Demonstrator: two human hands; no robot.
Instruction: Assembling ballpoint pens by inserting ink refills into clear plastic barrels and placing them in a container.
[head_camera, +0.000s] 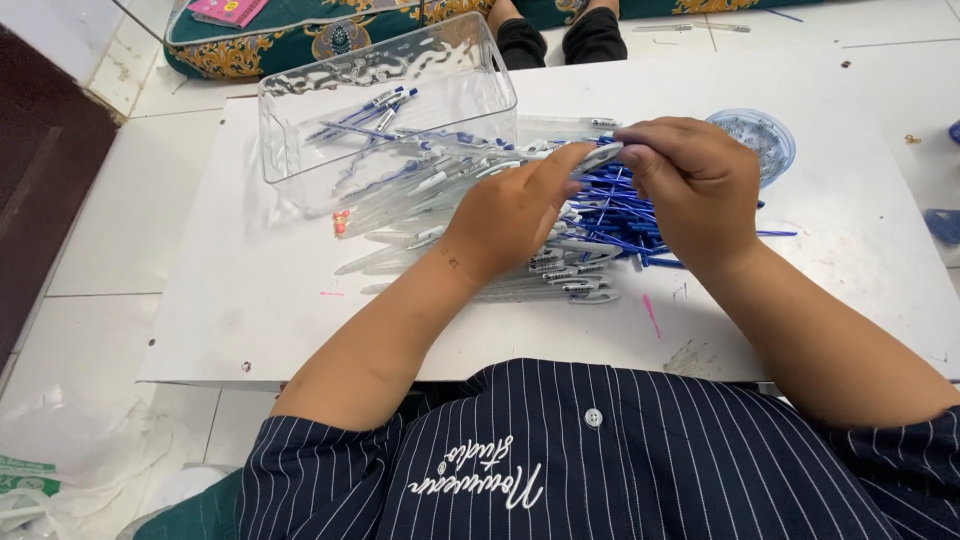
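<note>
Holding a pen barrel (598, 157) in both hands, clear bin (480, 60) containing finished pens (365, 113)

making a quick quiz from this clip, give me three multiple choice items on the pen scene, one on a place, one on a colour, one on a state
1. Where does the clear plastic bin stand?
A. at the board's far left
B. on the person's lap
C. on the floor, right of the board

2. What colour are the thin refills heaped under the hands?
A. red
B. blue
C. green

3. What are the two hands doing?
A. lying flat and empty
B. lifting the bin
C. both pinching one pen

Answers: 1 A, the bin sits on the white board at its far left. 2 B, the heap is blue. 3 C, the left hand and right hand meet on one pen above the heap.
</note>
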